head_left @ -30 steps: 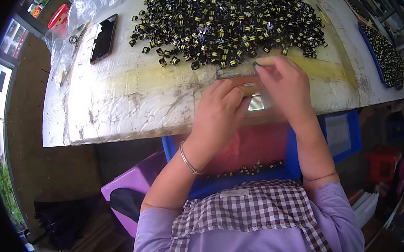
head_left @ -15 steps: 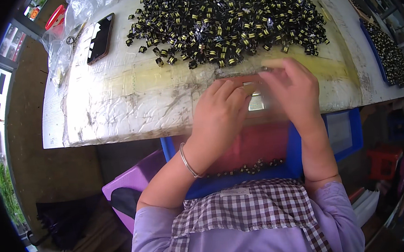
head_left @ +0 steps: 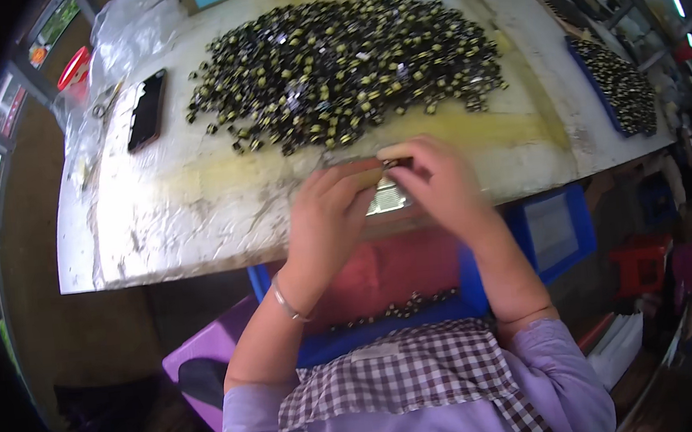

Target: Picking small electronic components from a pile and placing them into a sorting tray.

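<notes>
Both my hands meet at the table's near edge, below a wide pile of small black-and-yellow parts (head_left: 342, 76). My left hand (head_left: 322, 222), with a silver bangle at the wrist, is closed, its fingers bent together; what they hold is hidden. Close beside its fingertips, my right hand (head_left: 446, 187) pinches a small dark part (head_left: 393, 163) between thumb and fingers. Just under the hands a shiny ribbed metal plate (head_left: 388, 197) shows at the edge. A reddish-brown strip (head_left: 358, 166) runs behind my left fingers.
A phone (head_left: 147, 110) lies at the left, with scissors (head_left: 108, 101) and clear plastic bags (head_left: 128, 29) beyond. A blue tray of similar parts (head_left: 614, 85) sits at the right. Below the table edge is a blue bin (head_left: 472, 275) with several parts inside; a purple box (head_left: 208, 335) stands beside it.
The view has shifted, so the table appears lower and further left. My right hand, blurred and apart before, has come closer to my left fingertips with the small part in its pinch.
</notes>
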`<action>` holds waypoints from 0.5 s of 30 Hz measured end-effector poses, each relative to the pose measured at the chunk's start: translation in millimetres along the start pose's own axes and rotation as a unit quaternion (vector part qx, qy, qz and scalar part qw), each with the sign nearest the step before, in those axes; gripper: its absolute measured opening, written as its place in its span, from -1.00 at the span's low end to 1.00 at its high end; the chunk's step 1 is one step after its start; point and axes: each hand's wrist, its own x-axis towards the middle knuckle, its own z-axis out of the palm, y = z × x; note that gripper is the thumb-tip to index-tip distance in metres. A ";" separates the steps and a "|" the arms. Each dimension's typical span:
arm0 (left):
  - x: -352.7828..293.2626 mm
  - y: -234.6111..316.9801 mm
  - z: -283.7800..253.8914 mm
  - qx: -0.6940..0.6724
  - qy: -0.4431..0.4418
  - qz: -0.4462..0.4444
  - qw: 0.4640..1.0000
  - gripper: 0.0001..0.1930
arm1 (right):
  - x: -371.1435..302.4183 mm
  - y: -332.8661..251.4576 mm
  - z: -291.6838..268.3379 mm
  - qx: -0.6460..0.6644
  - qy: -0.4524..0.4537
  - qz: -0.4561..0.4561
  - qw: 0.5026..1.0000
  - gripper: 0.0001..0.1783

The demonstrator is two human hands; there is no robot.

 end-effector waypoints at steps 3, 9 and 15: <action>-2.6 3.0 -0.8 0.029 -0.002 0.026 0.999 -0.82 | -0.6 -2.9 0.9 -0.018 0.014 -0.029 0.999 -0.75; -6.2 9.9 4.5 0.097 0.005 0.023 0.995 -0.79 | -0.8 -0.1 4.7 -0.025 0.035 -0.042 0.998 -0.75; -4.8 8.8 2.0 0.071 -0.005 -0.003 0.997 -0.81 | -3.1 2.6 6.3 -0.034 0.049 -0.043 0.997 -0.75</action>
